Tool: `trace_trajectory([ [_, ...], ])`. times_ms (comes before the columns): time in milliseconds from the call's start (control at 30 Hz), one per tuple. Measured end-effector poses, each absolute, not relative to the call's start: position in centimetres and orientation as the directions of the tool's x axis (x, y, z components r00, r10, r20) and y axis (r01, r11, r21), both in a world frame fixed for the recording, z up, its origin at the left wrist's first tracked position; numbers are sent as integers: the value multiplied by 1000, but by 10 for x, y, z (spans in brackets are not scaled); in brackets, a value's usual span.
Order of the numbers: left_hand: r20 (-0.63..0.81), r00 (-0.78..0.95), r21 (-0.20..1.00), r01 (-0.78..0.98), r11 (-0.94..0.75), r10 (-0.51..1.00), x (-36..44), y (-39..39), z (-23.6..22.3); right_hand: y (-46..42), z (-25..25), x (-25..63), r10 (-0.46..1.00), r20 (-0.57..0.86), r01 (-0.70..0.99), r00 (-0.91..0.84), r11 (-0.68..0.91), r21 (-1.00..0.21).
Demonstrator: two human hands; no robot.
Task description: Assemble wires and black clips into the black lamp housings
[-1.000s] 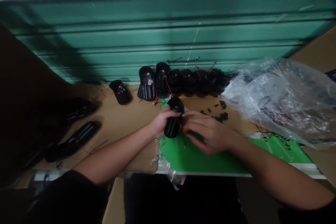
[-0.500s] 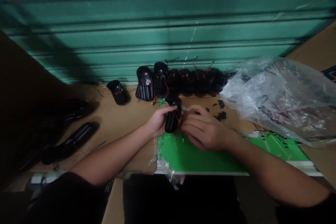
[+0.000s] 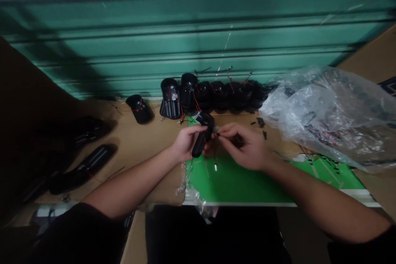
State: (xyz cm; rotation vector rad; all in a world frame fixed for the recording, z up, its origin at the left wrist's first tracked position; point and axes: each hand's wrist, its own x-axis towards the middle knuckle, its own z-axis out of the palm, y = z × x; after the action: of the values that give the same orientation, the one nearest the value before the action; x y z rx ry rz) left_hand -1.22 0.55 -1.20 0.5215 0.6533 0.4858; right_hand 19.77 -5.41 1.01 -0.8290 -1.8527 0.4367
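My left hand (image 3: 185, 142) is closed around a curved black plastic housing (image 3: 201, 138), its thumb across the front. A thin red wire runs over the housing, and a small white connector (image 3: 215, 167) dangles below it. My right hand (image 3: 244, 144) is at the housing's right side, thumb and forefinger pinched together. Something small and dark shows at those fingertips, too small to name. A pale bit (image 3: 215, 129) is visible between the housing and the right fingertips.
Black housings (image 3: 219, 95) with red wires stand in a row along the green wall. Another housing (image 3: 140, 109) sits apart on the cardboard (image 3: 133, 144). More lie at left. A clear plastic bag (image 3: 328, 111) fills the right side. Small black pieces (image 3: 260, 122) lie near my right hand.
My right hand has shifted from open-looking fingers beside the housing to a pinch at its edge. The housing has tilted slightly, and the white connector now hangs in plain view.
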Motion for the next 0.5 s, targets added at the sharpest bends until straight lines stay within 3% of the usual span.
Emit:
trace_trajectory([
  [167,-360,760,591,-263,763,541,-12,3,-12,-51,4,197,883,445,158,-148,465,-871],
  [500,-359,716,681,-238,692,599,-11,2,-14,-42,18,200,966,119,-125,-230,92,-988],
])
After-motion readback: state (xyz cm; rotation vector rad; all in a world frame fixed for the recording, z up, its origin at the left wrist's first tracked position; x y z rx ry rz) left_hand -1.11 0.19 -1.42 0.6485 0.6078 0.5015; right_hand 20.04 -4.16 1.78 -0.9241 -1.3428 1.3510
